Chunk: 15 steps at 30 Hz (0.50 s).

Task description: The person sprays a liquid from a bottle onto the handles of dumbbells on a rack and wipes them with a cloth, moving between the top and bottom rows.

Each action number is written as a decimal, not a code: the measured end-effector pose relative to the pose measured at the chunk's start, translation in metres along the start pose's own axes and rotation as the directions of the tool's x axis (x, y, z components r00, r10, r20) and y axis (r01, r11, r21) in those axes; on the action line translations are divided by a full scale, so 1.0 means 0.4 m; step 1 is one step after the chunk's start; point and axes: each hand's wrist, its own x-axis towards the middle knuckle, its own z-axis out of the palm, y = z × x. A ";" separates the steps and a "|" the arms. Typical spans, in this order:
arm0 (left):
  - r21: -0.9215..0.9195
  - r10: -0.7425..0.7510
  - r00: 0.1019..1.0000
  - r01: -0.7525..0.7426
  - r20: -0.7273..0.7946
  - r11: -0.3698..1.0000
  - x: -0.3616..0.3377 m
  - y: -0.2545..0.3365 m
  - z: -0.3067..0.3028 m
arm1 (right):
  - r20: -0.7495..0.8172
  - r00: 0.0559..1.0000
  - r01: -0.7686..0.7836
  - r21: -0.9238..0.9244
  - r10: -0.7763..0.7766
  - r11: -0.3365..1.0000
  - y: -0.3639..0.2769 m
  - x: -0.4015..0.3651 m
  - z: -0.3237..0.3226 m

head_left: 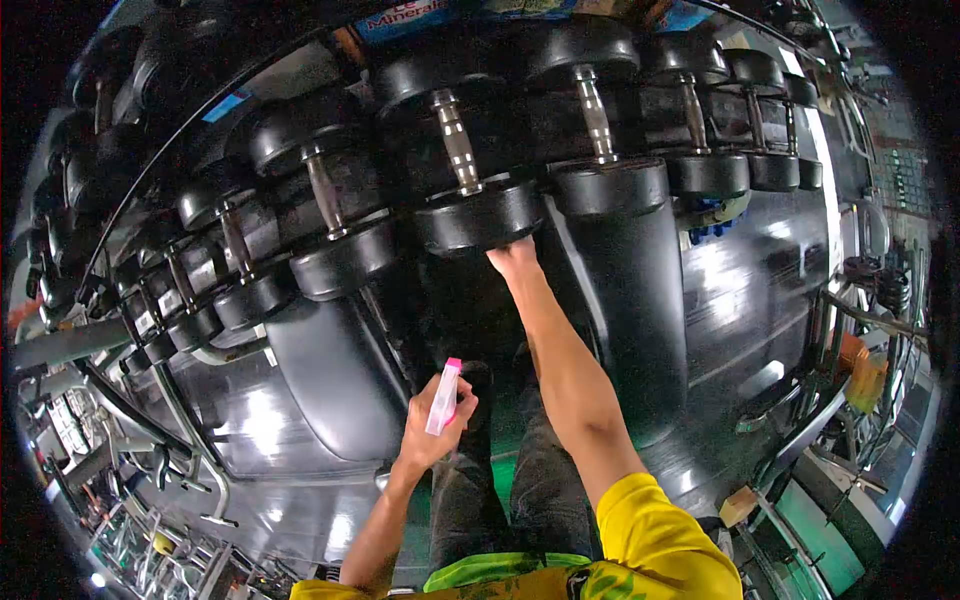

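My left hand [432,425] is closed around a spray bottle, low in front of my legs. Its white spray head [442,400] with a pink tip points toward the rack; the bottle's body is hidden below. My right arm stretches forward, and my right hand [514,257] is at the underside of the near head of a black dumbbell [482,218]. Its fingers disappear beneath that head, so what they hold or touch is hidden. The dumbbell's chrome handle [458,145] runs away from me between its two round heads.
More dumbbells lie in a row on both sides, such as one on the left [345,258] and one on the right [610,188]. Black padded benches [325,375] [640,320] stand below the row. Gym machines [190,440] line the left, and a mirror behind reflects dumbbells.
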 end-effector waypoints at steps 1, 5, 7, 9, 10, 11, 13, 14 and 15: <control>0.001 -0.033 0.999 0.033 0.003 0.999 -0.006 0.000 -0.001 | 0.019 0.999 -0.037 0.057 0.036 0.998 0.003 -0.017 0.021; 0.002 -0.029 0.999 0.029 -0.029 1.000 -0.014 0.012 -0.008 | 0.138 0.961 0.250 -0.056 -0.241 0.967 -0.008 -0.101 -0.048; -0.033 -0.064 0.998 0.063 -0.030 0.998 -0.014 0.006 -0.007 | 0.139 0.944 0.315 -0.120 -0.298 0.941 0.000 -0.237 0.028; -0.033 -0.016 0.999 0.015 -0.044 0.999 -0.006 0.008 -0.002 | 0.147 0.923 0.380 -0.186 -0.356 0.906 0.013 -0.339 0.071; -0.003 -0.017 0.999 0.017 -0.044 1.000 -0.004 0.009 -0.002 | 0.133 0.935 0.350 -0.203 -0.328 0.915 0.023 -0.370 0.068; 0.026 -0.018 0.999 0.020 -0.044 0.999 -0.002 0.010 -0.001 | 0.117 0.946 0.320 -0.220 -0.301 0.922 0.032 -0.396 0.063; -0.009 -0.047 0.999 0.047 -0.027 0.999 0.000 0.010 0.002 | 0.217 0.949 0.283 -0.266 -0.228 0.922 0.042 -0.396 0.022; -0.043 -0.074 0.997 0.073 -0.015 0.996 -0.002 0.010 0.001 | 0.129 0.972 0.221 -0.230 -0.195 0.948 0.039 -0.372 0.002; -0.041 -0.073 0.997 0.072 -0.020 0.997 -0.004 0.012 0.002 | 0.046 0.987 0.161 -0.187 -0.155 0.969 0.033 -0.341 -0.005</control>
